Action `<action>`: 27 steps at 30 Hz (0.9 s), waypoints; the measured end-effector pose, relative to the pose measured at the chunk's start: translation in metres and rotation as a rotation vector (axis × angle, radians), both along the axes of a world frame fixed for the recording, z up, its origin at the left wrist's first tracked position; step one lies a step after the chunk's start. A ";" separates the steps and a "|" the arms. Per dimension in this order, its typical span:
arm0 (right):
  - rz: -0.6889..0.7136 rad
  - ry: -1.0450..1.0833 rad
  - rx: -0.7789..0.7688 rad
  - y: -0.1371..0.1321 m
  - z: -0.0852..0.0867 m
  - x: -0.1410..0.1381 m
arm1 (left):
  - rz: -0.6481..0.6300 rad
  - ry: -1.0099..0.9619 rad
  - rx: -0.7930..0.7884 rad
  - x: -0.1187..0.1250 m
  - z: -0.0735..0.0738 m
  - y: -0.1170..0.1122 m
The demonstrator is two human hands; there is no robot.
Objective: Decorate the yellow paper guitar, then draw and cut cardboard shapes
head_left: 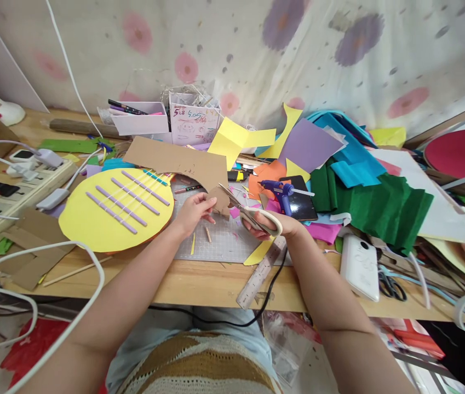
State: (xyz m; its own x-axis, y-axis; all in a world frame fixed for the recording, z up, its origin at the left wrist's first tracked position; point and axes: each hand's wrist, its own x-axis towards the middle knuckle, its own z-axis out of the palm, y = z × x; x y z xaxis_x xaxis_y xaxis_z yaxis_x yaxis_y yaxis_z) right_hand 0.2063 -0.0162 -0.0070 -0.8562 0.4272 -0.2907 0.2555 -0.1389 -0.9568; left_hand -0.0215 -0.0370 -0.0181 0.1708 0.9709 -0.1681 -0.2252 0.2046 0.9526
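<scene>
My left hand [196,212] pinches a small brown piece of cardboard [220,202] between thumb and fingers, above the cutting mat [232,249]. My right hand [263,224] has its fingers through the handles of a pair of cream-handled scissors [275,227]. The scissor blades point up and left, and their tips are at the right side of the small cardboard piece. Just behind it lies a larger cardboard sheet [166,158] with a curved cut edge. To the left is a yellow paper oval [78,213] with purple strips and white strings across it.
A blue glue gun [279,191] lies right of the scissors, by a dark phone-like slab [303,202]. Near the front edge are a ruler [257,276], a black cable and a white power bank [359,268]. Green crepe paper [388,208] and a power strip [22,191] flank the work area.
</scene>
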 end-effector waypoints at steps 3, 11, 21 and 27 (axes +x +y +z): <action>-0.014 0.032 0.033 -0.002 -0.003 -0.008 | 0.040 -0.067 -0.009 0.013 -0.001 -0.005; 0.059 -0.072 0.129 -0.007 0.004 -0.014 | -0.021 -0.023 -0.029 0.017 -0.003 -0.008; 0.075 -0.097 0.202 -0.003 -0.001 -0.009 | -0.128 -0.032 -0.059 0.010 0.001 -0.007; 0.029 -0.085 0.163 -0.005 0.003 -0.008 | -0.147 -0.046 -0.063 0.008 0.000 -0.007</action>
State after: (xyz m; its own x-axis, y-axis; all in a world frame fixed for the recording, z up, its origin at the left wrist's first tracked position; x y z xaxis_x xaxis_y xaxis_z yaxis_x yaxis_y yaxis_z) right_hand 0.1981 -0.0212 -0.0039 -0.8443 0.4498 -0.2912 0.3380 0.0253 -0.9408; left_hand -0.0134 -0.0436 -0.0181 0.3192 0.9225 -0.2170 -0.2312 0.2979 0.9262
